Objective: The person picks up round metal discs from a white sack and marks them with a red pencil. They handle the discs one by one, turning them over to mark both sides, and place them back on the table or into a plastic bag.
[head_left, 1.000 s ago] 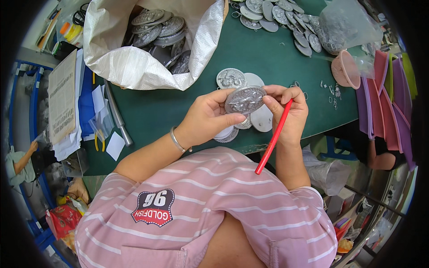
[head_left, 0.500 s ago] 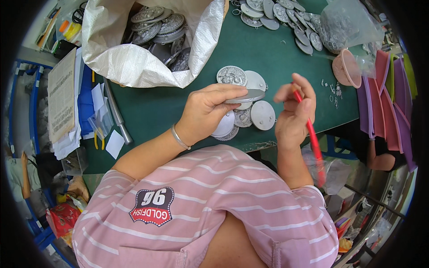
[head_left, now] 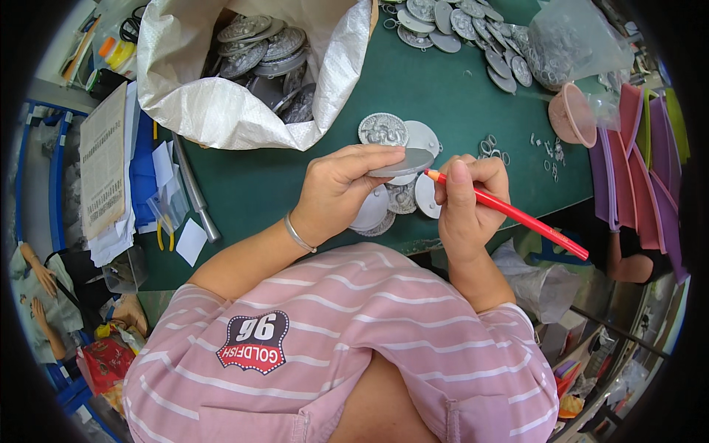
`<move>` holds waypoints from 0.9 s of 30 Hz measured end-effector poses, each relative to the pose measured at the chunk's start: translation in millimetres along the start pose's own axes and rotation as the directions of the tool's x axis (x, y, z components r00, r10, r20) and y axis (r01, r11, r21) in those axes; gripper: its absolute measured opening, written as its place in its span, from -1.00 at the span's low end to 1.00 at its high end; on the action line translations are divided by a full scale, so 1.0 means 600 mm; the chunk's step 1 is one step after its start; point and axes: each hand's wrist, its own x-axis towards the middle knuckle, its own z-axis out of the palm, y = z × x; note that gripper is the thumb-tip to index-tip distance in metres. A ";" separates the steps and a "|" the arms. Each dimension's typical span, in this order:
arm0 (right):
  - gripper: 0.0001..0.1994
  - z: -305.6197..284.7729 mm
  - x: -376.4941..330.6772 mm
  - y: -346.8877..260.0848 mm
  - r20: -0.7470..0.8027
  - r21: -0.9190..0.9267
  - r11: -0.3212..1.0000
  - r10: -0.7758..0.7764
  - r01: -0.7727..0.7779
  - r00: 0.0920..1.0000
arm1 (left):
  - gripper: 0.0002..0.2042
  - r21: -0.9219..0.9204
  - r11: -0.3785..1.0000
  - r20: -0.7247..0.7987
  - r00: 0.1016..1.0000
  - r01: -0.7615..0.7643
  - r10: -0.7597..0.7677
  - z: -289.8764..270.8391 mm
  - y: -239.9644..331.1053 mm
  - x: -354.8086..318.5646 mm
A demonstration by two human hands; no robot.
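Note:
My left hand (head_left: pixel 341 181) pinches a round grey metal medallion (head_left: pixel 408 163) by its left edge, tilted so that it shows nearly edge-on. In my right hand (head_left: pixel 473 201) is a red pencil (head_left: pixel 528 220), its sharpened tip at the medallion's right edge; whether it touches I cannot tell. Beneath lies a loose cluster of similar discs: one with an embossed face (head_left: pixel 383 129), a plain-backed disc (head_left: pixel 422 137) beside it, and others partly hidden by my hands.
An open white woven sack (head_left: pixel 229 118) holding many medallions stands at the back left of the green table (head_left: pixel 295 159). More medallions (head_left: pixel 473 29) lie at the back right, near a plastic bag (head_left: pixel 569 44) and a pink cup (head_left: pixel 572 114). Small rings (head_left: pixel 491 148) and a metal rod (head_left: pixel 196 188) also lie there.
My right hand has turned and moved left and down, bringing the pencil's tip to the medallion. Small rings formerly behind that hand now show. The left hand has barely moved.

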 end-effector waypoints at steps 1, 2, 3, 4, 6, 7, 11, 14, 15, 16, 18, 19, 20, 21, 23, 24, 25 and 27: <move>-0.84 0.002 0.001 0.000 0.002 -0.020 1.000 0.008 -0.008 1.000 | -0.65 0.013 1.000 -0.003 1.000 -0.018 0.018 0.001 0.000 0.000; -0.84 0.003 0.002 0.000 0.003 -0.040 0.999 0.016 -0.016 1.000 | -0.65 0.021 0.999 0.001 1.000 -0.025 0.025 0.001 0.000 0.000; -0.84 0.001 0.002 0.004 -0.003 -0.026 1.000 0.009 -0.009 1.000 | -0.65 0.030 0.999 0.005 1.000 -0.031 0.031 0.001 0.001 0.000; -0.84 -0.002 0.000 0.010 -0.010 -0.012 1.000 0.002 -0.002 1.000 | -0.65 0.038 0.999 0.009 0.999 -0.038 0.038 0.001 0.001 0.000; -0.84 -0.007 0.001 0.013 0.010 0.019 1.000 0.012 -0.012 1.000 | -0.65 0.042 0.999 0.015 1.000 -0.023 0.022 0.001 0.000 -0.003; -0.84 -0.009 0.002 0.011 0.034 0.034 0.999 0.029 -0.030 0.999 | -0.66 0.044 0.999 0.017 1.000 -0.015 0.014 0.001 0.000 -0.005; -0.84 -0.016 -0.003 0.020 0.158 -0.186 0.981 0.086 -0.056 0.984 | -0.66 -0.012 1.000 -0.012 1.000 0.022 -0.022 0.003 0.003 -0.004; -0.83 -0.004 0.002 0.007 0.038 0.035 0.997 0.065 -0.066 0.997 | -0.67 0.041 0.999 -0.015 1.000 -0.018 0.018 -0.002 0.004 0.001; -0.83 0.001 0.004 0.004 -0.009 0.092 0.995 0.040 -0.039 0.999 | -0.67 0.049 0.999 -0.014 1.000 -0.024 0.025 -0.002 0.003 0.001; -0.84 0.004 0.004 0.005 0.004 0.071 0.997 0.030 -0.031 1.000 | -0.67 0.057 0.998 -0.014 0.999 -0.030 0.031 -0.001 0.002 0.001; -0.85 0.009 0.003 0.007 0.026 0.026 1.000 0.008 -0.009 1.000 | -0.68 0.015 1.000 -0.021 1.000 0.013 -0.013 0.002 -0.002 -0.004; -0.86 0.010 0.003 0.009 0.037 0.004 1.000 -0.003 0.003 0.999 | -0.68 -0.006 0.999 -0.023 0.999 0.035 -0.035 0.002 -0.004 -0.006; -0.84 0.009 0.001 0.013 0.040 -0.062 0.998 -0.012 0.014 0.999 | -0.66 -0.004 0.999 -0.003 0.999 0.051 -0.051 0.001 -0.005 -0.007; -0.83 0.009 0.002 0.015 0.058 -0.108 0.993 -0.030 0.036 0.998 | -0.65 -0.001 0.998 0.017 0.998 0.068 -0.068 -0.002 -0.006 -0.008; -0.82 0.010 0.003 0.017 0.097 -0.197 0.977 -0.065 0.083 0.993 | -0.63 -0.024 0.995 0.035 0.995 0.099 -0.098 -0.004 -0.008 -0.010; -0.82 0.008 0.003 0.019 0.145 -0.267 0.954 -0.097 0.133 0.985 | -0.63 -0.050 0.992 0.033 0.993 0.112 -0.111 -0.002 -0.011 -0.012; -0.82 0.003 0.003 0.022 0.196 -0.333 0.924 -0.125 0.186 0.973 | -0.62 -0.076 0.989 0.031 0.992 0.126 -0.124 -0.001 -0.013 -0.014; -0.83 -0.003 0.004 0.027 0.214 -0.310 0.935 -0.106 0.171 0.971 | -0.64 -0.042 0.990 0.021 0.991 0.134 -0.133 -0.002 -0.015 -0.014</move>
